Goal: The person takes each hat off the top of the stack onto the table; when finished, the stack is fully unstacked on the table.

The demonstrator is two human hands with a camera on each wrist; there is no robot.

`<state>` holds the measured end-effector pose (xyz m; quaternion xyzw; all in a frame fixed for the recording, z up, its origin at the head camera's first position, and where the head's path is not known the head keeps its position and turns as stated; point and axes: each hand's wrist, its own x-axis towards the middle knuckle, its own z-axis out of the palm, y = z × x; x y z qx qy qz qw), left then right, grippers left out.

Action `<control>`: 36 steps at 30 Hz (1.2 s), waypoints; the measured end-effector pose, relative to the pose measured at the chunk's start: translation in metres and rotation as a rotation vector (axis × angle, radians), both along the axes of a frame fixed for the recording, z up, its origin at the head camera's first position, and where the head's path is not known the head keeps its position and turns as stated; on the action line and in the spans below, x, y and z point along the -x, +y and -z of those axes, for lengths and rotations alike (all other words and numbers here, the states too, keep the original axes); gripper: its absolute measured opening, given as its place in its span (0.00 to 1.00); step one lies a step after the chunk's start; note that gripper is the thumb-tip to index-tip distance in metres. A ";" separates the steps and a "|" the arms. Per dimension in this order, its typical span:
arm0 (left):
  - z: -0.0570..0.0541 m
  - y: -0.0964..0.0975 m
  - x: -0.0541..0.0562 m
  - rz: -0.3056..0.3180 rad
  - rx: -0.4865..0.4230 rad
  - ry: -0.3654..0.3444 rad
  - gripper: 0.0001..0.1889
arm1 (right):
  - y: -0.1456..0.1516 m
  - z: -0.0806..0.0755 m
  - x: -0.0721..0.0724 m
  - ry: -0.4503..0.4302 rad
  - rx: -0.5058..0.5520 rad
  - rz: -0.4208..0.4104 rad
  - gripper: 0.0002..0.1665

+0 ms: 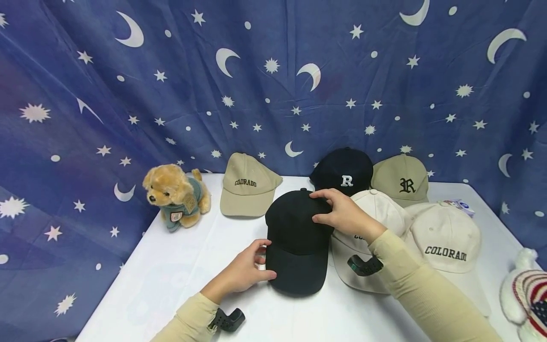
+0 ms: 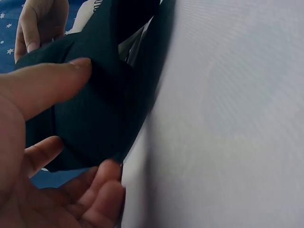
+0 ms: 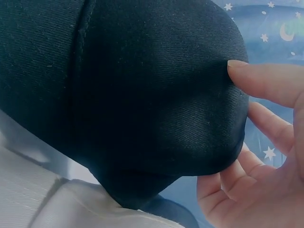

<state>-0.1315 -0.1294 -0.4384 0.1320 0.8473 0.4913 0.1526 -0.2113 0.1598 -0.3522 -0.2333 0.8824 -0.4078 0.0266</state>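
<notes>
A plain black cap (image 1: 297, 228) stands at the middle of the white table in the head view, its brim toward me. My left hand (image 1: 245, 268) is at the left side of its brim. In the left wrist view the left thumb (image 2: 61, 83) lies across the dark cloth, with curled fingers around the edge. My right hand (image 1: 344, 213) holds the upper right of the crown. The right wrist view shows that thumb (image 3: 261, 80) at the crown's edge (image 3: 166, 95) and fingers partly hidden behind it.
Beside the black cap are two cream caps, one partly covered (image 1: 376, 209), one lettered COLORADO (image 1: 444, 237). Behind stand a navy R cap (image 1: 346, 168), a khaki R cap (image 1: 399, 178) and a tan cap (image 1: 248, 183). A plush dog (image 1: 179, 194) sits left; a white plush toy (image 1: 525, 294) right.
</notes>
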 end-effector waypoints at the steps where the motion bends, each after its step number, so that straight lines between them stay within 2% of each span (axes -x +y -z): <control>1: 0.000 0.000 0.000 0.002 0.016 0.009 0.40 | 0.000 0.000 0.000 -0.001 -0.001 -0.002 0.34; 5: -0.001 0.001 0.000 0.007 0.056 0.017 0.42 | 0.000 0.002 0.001 -0.011 -0.014 -0.009 0.34; 11: -0.002 0.001 0.000 -0.006 0.055 0.024 0.42 | 0.002 0.002 0.000 -0.020 -0.034 -0.003 0.34; 26: -0.003 -0.008 0.000 -0.014 0.057 -0.022 0.44 | -0.004 0.008 -0.006 -0.030 0.014 -0.005 0.33; 36: -0.002 -0.007 0.002 -0.018 0.045 0.003 0.43 | -0.003 0.016 -0.005 -0.052 0.034 0.008 0.32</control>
